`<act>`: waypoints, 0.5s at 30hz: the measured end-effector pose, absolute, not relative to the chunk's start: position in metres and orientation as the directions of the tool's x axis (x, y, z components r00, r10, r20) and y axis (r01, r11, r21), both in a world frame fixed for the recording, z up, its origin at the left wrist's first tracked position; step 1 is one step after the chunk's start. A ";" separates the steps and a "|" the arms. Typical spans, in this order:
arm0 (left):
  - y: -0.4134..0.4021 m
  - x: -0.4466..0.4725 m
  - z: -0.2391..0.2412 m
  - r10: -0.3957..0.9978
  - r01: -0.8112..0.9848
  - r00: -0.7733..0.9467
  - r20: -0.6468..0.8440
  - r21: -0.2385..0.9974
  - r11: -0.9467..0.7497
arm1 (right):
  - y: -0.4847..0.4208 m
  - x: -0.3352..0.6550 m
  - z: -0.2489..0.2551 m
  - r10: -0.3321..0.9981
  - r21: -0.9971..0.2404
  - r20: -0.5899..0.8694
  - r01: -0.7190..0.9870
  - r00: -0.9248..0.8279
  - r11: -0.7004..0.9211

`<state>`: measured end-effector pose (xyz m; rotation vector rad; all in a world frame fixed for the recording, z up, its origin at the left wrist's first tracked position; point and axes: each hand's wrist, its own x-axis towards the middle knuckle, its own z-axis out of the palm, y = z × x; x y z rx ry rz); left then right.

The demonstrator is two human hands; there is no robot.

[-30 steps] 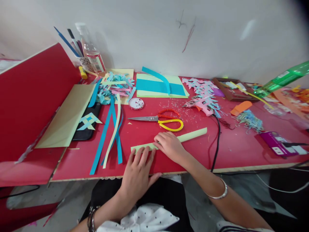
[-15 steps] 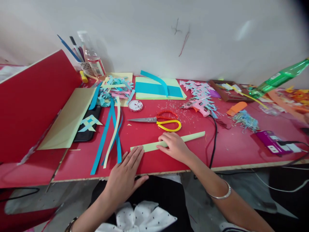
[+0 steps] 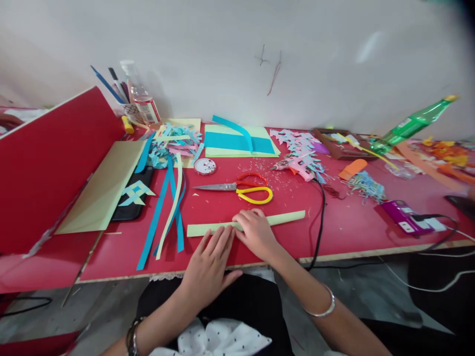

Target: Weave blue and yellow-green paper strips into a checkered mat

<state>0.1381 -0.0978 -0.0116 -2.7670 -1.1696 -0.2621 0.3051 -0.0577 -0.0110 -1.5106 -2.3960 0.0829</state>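
Observation:
A pale green folded paper strip [image 3: 285,217] lies on the red table near its front edge. My left hand [image 3: 210,267] rests flat with its fingers stretched out, the fingertips on the strip's lower edge left of the middle. Right beside it, my right hand [image 3: 258,235] is curled over the strip, fingers on the far side and thumb on the near side. Scissors [image 3: 233,188] with one red and one yellow handle lie just beyond the hands. Blue paper strips [image 3: 158,222] and a cream strip [image 3: 174,207] lie to the left.
Behind are pale green sheets [image 3: 222,152], a round lid [image 3: 205,166], paper scraps [image 3: 174,143] and a pink glue gun [image 3: 299,167] with a black cord. A woven paper piece [image 3: 135,192] sits on a black phone [image 3: 129,212]. A green bottle [image 3: 411,126] leans at right.
My left hand has slid right along the strip, close to my right hand, baring the strip's left end. My right hand still grips it. The view has shifted slightly.

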 end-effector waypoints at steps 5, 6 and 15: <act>-0.098 0.147 -0.009 0.756 0.765 0.640 0.138 -0.020 -0.644 | -0.063 0.319 -0.011 0.903 -0.248 0.245 0.877 -0.354 0.411; -0.098 0.148 -0.007 0.767 0.774 0.629 0.125 -0.013 -0.633 | -0.063 0.326 -0.011 0.906 -0.255 0.248 0.880 -0.342 0.402; -0.098 0.163 0.003 0.810 0.813 0.581 0.077 -0.015 -0.582 | -0.068 0.375 -0.015 0.929 -0.237 0.245 0.912 -0.277 0.335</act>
